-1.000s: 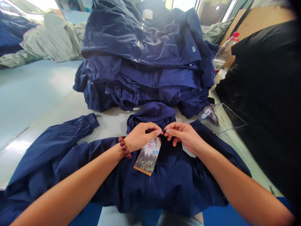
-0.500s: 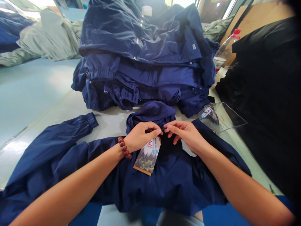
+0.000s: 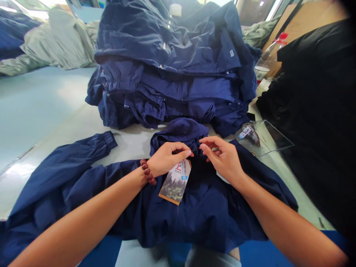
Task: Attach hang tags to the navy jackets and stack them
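A navy hooded jacket (image 3: 205, 211) lies spread on the table in front of me, its hood (image 3: 180, 129) pointing away. A printed cardboard hang tag (image 3: 175, 187) with a forest picture rests on its chest. Just above the tag, my left hand (image 3: 167, 157), wearing a beaded bracelet (image 3: 147, 172), pinches one end of a thin black tag string (image 3: 196, 150). The string's other end runs to the closed thumb and forefinger of my right hand (image 3: 224, 155). How the string joins the jacket is hidden by my fingers.
A tall stack of navy jackets (image 3: 167, 85) stands behind the hood. To the right are a clear plastic tray (image 3: 274, 135) with hang tags (image 3: 249, 133), a bottle (image 3: 264, 63) and a black garment pile (image 3: 314, 96). Grey garments (image 3: 61, 40) lie at the back left.
My right hand has moved slightly right and up, away from my left, so more of the black string shows between them. The left hand keeps its pinch by the tag.
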A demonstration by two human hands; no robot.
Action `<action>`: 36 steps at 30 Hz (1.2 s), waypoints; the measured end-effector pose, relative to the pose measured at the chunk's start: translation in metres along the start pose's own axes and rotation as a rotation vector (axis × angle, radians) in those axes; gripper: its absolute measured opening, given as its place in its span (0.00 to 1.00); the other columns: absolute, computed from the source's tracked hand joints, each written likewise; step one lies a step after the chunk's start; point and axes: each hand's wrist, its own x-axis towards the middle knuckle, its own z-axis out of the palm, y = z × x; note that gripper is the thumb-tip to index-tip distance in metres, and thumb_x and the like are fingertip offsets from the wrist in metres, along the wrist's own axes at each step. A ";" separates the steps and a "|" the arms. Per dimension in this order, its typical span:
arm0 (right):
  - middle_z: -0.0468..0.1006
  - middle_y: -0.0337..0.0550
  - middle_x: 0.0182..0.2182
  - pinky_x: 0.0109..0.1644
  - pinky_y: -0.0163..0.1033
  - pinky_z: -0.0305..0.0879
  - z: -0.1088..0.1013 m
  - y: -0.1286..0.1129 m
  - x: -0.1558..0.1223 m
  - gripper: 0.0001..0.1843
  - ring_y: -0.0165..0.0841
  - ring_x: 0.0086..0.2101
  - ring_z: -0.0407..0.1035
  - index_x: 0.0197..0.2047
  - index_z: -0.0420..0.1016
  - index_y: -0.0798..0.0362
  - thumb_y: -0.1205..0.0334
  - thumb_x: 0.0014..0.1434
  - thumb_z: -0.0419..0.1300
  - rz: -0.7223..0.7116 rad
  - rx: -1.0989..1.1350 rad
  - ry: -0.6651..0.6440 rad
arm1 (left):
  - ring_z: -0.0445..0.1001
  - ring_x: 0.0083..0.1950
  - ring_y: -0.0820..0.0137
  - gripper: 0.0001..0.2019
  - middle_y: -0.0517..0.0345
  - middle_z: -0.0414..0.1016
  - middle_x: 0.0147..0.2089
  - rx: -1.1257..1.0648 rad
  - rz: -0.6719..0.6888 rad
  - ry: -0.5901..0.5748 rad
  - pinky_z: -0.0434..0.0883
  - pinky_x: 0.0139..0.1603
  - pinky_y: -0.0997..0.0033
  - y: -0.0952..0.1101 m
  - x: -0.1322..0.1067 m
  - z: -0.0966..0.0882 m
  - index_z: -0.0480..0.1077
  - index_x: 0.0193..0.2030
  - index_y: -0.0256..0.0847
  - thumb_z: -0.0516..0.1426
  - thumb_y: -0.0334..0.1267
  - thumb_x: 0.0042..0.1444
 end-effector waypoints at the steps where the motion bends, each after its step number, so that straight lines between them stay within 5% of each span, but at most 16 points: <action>1: 0.83 0.43 0.38 0.33 0.37 0.76 -0.001 -0.001 -0.001 0.10 0.34 0.33 0.77 0.49 0.82 0.48 0.56 0.67 0.64 -0.144 -0.120 0.055 | 0.77 0.35 0.69 0.14 0.54 0.82 0.38 -0.032 -0.025 -0.005 0.70 0.37 0.72 -0.001 0.000 0.000 0.81 0.42 0.38 0.61 0.47 0.63; 4: 0.85 0.43 0.41 0.42 0.38 0.77 -0.005 -0.001 -0.003 0.09 0.34 0.37 0.79 0.50 0.83 0.46 0.64 0.67 0.65 -0.461 -0.364 0.097 | 0.76 0.34 0.70 0.15 0.54 0.82 0.38 -0.113 -0.069 -0.006 0.69 0.35 0.72 -0.004 0.001 0.000 0.81 0.41 0.37 0.62 0.49 0.61; 7: 0.86 0.43 0.43 0.47 0.39 0.77 -0.006 0.005 -0.003 0.11 0.35 0.40 0.80 0.51 0.83 0.46 0.65 0.67 0.65 -0.533 -0.451 0.065 | 0.77 0.37 0.70 0.15 0.53 0.83 0.41 -0.157 -0.062 -0.016 0.71 0.38 0.72 -0.005 0.002 0.000 0.81 0.41 0.38 0.63 0.49 0.61; 15: 0.86 0.44 0.45 0.55 0.47 0.75 -0.008 0.008 -0.002 0.11 0.41 0.45 0.79 0.49 0.85 0.41 0.57 0.71 0.60 -0.310 -0.399 -0.061 | 0.78 0.37 0.69 0.15 0.53 0.83 0.42 -0.153 -0.063 -0.048 0.73 0.40 0.71 -0.007 0.002 -0.001 0.81 0.43 0.38 0.63 0.49 0.61; 25: 0.83 0.47 0.41 0.47 0.44 0.71 0.000 0.007 -0.002 0.11 0.39 0.40 0.77 0.45 0.84 0.46 0.57 0.70 0.58 -0.235 -0.356 -0.081 | 0.81 0.47 0.64 0.18 0.49 0.85 0.51 -0.360 -0.199 -0.002 0.75 0.47 0.68 0.000 0.000 -0.001 0.84 0.47 0.40 0.67 0.50 0.57; 28: 0.82 0.45 0.35 0.38 0.41 0.69 0.005 0.010 0.000 0.10 0.36 0.35 0.74 0.42 0.84 0.48 0.54 0.67 0.62 -0.060 -0.193 -0.050 | 0.81 0.52 0.61 0.22 0.47 0.85 0.52 -0.378 -0.194 -0.030 0.75 0.54 0.63 0.000 0.000 -0.002 0.82 0.55 0.40 0.66 0.52 0.59; 31: 0.80 0.42 0.30 0.27 0.36 0.61 0.007 0.016 0.005 0.15 0.32 0.27 0.69 0.39 0.83 0.51 0.47 0.60 0.68 0.286 0.115 -0.128 | 0.78 0.60 0.58 0.24 0.47 0.81 0.59 -0.176 -0.083 -0.093 0.72 0.62 0.58 -0.003 0.000 -0.001 0.78 0.61 0.41 0.62 0.51 0.64; 33: 0.78 0.40 0.28 0.23 0.34 0.56 0.006 0.020 0.008 0.18 0.28 0.24 0.64 0.35 0.82 0.52 0.45 0.56 0.70 0.454 0.277 -0.211 | 0.73 0.66 0.57 0.21 0.49 0.76 0.66 0.052 0.047 -0.055 0.66 0.69 0.56 -0.006 0.001 0.001 0.79 0.60 0.43 0.61 0.49 0.65; 36: 0.77 0.39 0.27 0.23 0.32 0.54 0.004 0.021 0.010 0.17 0.26 0.24 0.63 0.32 0.81 0.53 0.46 0.53 0.72 0.523 0.354 -0.287 | 0.72 0.67 0.58 0.17 0.52 0.75 0.67 0.405 0.217 0.094 0.63 0.72 0.54 -0.010 0.000 0.004 0.80 0.58 0.48 0.59 0.46 0.67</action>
